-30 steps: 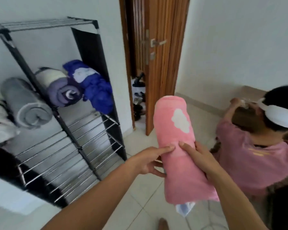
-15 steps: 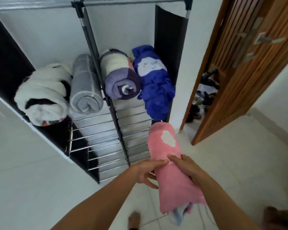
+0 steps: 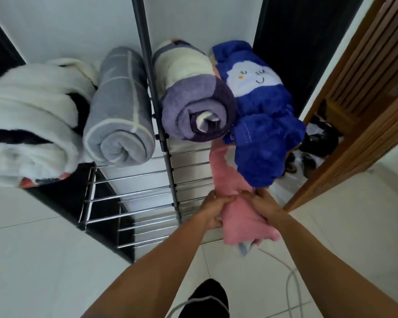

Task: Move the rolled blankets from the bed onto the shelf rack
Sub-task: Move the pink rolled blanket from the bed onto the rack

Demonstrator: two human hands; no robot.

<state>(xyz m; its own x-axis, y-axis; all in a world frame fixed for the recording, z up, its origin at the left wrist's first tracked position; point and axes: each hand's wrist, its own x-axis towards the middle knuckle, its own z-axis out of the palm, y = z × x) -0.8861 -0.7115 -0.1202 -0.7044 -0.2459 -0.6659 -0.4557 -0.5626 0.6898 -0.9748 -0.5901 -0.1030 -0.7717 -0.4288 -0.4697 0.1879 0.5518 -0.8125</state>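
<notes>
A rolled pink blanket (image 3: 237,203) is held by both hands, its far end reaching in under the blue blanket (image 3: 260,131) over the lower rails of the shelf rack (image 3: 147,177). My left hand (image 3: 214,208) grips its left side and my right hand (image 3: 263,206) grips its right side. On the upper shelf lie a white and black roll (image 3: 30,125), a grey roll (image 3: 118,106), a purple and cream roll (image 3: 193,97) and the blue blanket with a white face.
A wooden door (image 3: 363,106) stands open at the right, with shoes (image 3: 308,154) on the floor behind it. White floor tiles lie below. A thin cable (image 3: 290,278) hangs near my right arm. The rack's black side panel (image 3: 294,42) rises at the right.
I have stepped closer to the rack. The pink roll has moved forward and down, and its far end now lies under the blue blanket.
</notes>
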